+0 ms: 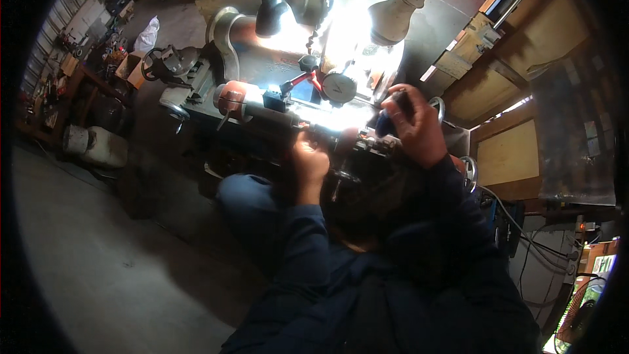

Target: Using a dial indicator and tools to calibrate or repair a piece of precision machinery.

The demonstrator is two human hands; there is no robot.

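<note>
My left hand (309,157) is at the front of a metal machine (265,56), fingers curled against a small fitting below a horizontal steel cylinder (275,117); what they hold is unclear. My right hand (417,121), farther right, grips a dark blue object (383,123), partly hidden by the fingers, above a small metal block (377,146). Between and behind my hands, a round dial gauge (339,87) hangs on a red-jointed arm from a dark base (277,98) on the machine. Bright glare hides detail around the middle of the machine.
Two work lamps (401,13) shine over the machine. Handwheels (175,106) stand at both sides. A cluttered wooden shelf (78,85) and plastic container (105,148) are on the left. Wooden panels (508,151), hoses and cables (527,239) and a fan (576,308) are at the right.
</note>
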